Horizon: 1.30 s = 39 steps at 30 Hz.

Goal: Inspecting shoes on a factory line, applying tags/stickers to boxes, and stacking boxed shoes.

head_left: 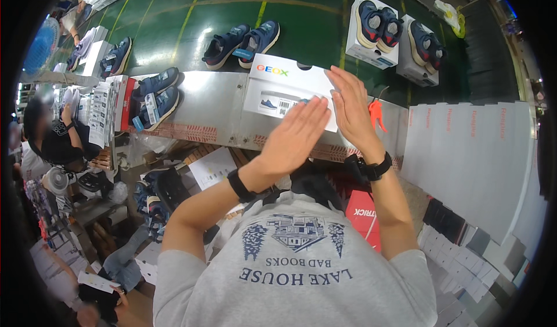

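Metal bench beside green belt, white box on metal, left hand over its front, right hand at its right end, fingers of both straight, together.

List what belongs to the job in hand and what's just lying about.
In the job:
left hand
right hand
white shoebox before them
probably navy shoes just behind it

Apparently just lying about:
orange tool
lower red box
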Tool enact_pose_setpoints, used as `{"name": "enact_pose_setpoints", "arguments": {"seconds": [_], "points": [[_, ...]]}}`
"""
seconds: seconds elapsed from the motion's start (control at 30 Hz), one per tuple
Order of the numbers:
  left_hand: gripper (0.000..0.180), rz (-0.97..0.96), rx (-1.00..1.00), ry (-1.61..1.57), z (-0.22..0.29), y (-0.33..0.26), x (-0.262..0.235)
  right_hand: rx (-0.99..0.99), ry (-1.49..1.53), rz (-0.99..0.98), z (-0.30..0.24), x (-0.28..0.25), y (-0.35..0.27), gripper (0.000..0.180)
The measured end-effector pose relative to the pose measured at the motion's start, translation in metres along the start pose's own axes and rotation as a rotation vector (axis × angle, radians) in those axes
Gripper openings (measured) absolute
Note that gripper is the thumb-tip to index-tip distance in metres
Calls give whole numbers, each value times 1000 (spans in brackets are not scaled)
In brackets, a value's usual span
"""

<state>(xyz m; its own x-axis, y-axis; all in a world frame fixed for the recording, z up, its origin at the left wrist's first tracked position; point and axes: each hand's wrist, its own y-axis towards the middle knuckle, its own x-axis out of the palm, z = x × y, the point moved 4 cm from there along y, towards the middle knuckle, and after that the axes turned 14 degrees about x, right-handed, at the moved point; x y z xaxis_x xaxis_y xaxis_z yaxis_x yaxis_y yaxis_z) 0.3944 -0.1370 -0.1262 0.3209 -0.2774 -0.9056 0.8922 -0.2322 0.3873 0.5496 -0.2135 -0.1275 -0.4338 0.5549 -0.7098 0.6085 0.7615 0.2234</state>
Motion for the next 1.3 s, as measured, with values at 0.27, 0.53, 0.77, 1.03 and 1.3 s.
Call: {"name": "enact_pose_setpoints", "arguments": {"seconds": [0.27,0.53,0.77,1.03,1.3], "points": [[63,-98,-159,262,-58,-59,-25,-4,-32,-29,-1,6,5,45],[56,157,-186,-106,-87,-54,-48,372,186,-300,16,-25,-3,60],[44,490,-1099,-520,-326,-125,127,444,190,-322,12,-28,-16,61],[30,322,-880,-562,-336,-42,73,458,341,-109,35,-32,-13,40],[15,389,-639,-1337,-128,39,-31,430,755,-156,10,-34,7,20]]}}
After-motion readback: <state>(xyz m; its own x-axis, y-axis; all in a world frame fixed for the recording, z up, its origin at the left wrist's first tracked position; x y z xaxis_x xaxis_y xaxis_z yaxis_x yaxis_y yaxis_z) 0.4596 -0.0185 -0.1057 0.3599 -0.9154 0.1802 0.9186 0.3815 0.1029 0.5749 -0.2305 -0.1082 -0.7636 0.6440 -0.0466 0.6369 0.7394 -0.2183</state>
